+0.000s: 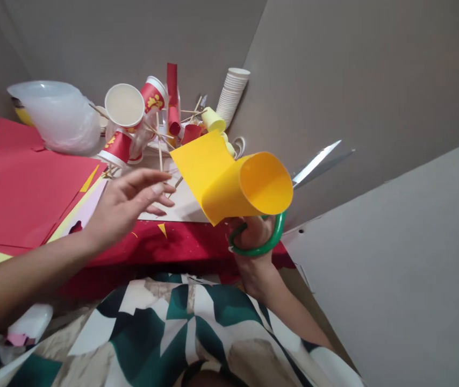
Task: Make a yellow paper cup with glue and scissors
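Observation:
My right hand is closed, with the green-handled scissors hooked on it and their blades pointing up to the right. The same hand holds a yellow sheet of paper, curled into a loose tube at its right end and flat at its upper left. The paper hides most of my right fingers. My left hand hovers left of the paper, empty, its fingers apart and slightly bent. A small gap separates the left fingertips from the yellow sheet.
Red paper sheets lie at the left. Behind my hands are red-and-white paper cups, wooden sticks, a red paper strip, a pale yellow cup, a cup stack and a plastic bag. Grey walls enclose the table.

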Motion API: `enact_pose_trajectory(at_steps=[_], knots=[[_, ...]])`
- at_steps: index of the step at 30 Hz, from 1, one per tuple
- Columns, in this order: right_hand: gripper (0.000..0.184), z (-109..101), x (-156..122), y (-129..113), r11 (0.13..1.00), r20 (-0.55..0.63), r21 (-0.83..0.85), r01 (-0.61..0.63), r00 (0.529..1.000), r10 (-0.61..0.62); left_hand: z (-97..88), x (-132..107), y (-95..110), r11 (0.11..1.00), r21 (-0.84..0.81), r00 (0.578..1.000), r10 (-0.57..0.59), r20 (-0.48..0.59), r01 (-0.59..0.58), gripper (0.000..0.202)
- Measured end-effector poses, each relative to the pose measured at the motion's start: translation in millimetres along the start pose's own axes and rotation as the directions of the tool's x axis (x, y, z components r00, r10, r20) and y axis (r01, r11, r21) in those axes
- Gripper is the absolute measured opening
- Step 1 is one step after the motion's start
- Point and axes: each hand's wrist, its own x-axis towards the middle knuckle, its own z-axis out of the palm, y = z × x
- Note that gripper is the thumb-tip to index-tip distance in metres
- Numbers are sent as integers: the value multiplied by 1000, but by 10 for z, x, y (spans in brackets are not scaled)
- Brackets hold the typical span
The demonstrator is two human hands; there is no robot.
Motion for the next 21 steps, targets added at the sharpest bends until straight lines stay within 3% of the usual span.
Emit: enact_pose_trajectory(at_steps=[2,5,8,12,15,18,21], knots=[[20,35,19,-3,1000,-20,18,-2,1000,2,22,27,-184,935,-186,951,-285,118,303,30],[17,169,64,-75,998,-25,62,1,1000,1,94,34,-362,816,-381,898,-363,247,435,24],[18,346,76,-201,990,-12,136,-22,1000,24,134,22,-406,780,-469,910,-366,195,415,15],[24,451,20,-318,968,78,212,-132,990,118,85,54,-345,794,-470,920,-367,135,385,14],[32,356,-60,-312,945,137,247,-214,973,184,-11,92,-304,847,-452,956,-289,52,281,9],[44,155,-188,-234,938,193,232,-256,958,213,-153,112,-336,883,-446,983,-180,-33,147,27],[46,-45,-335,-135,965,369,37,-258,901,227,-316,142,-446,886,-452,990,-134,-35,104,32]])
